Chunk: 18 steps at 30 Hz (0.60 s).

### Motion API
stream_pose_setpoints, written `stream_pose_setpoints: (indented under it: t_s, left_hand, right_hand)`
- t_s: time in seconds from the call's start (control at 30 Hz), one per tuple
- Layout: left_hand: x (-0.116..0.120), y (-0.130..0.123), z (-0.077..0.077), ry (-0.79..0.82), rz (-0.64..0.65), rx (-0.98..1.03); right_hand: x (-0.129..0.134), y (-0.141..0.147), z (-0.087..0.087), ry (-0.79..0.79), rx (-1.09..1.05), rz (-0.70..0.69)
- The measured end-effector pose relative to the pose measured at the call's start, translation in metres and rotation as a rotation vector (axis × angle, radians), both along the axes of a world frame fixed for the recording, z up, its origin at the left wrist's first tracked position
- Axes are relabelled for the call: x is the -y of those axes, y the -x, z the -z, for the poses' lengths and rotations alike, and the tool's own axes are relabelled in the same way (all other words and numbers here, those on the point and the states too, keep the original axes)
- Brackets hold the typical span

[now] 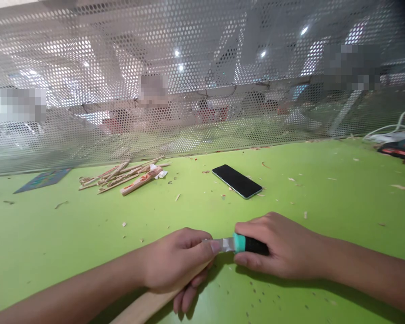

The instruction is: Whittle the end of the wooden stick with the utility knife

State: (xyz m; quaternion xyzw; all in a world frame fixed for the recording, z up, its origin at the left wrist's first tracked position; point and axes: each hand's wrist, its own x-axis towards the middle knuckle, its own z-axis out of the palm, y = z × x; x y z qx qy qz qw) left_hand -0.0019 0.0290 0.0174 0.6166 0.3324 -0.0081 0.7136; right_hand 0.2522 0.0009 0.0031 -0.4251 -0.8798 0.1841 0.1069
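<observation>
My left hand [182, 258] is wrapped around a strip of wood [151, 303] that runs down to the bottom edge of the view. Its thumb lies along the near end of a metal blade. In my right hand [280, 247] is a knife [253, 245] with a black and teal handle, gripped between thumb and fingers. The blade points left and meets the left thumb and the wood's upper end; its tip is hidden there. Both hands are low over the green table [87, 229].
A black phone [236, 181] lies beyond my hands. Thin wooden sticks [121, 176] are piled at back left, beside a dark patterned sheet [42, 180]. Wood shavings [403, 187] are scattered about. A perforated panel [189, 108] stands along the back; a red and black tool [400, 147] is far right.
</observation>
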Motion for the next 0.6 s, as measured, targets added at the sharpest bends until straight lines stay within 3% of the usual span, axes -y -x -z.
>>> stream_pose_setpoints:
  t_s: [0.6]
  left_hand:
    - [-0.0015, 0.0003, -0.0009, 0.003, 0.005, -0.001]
  right_hand:
    - [0.0007, 0.0015, 0.0007, 0.001, -0.019, 0.022]
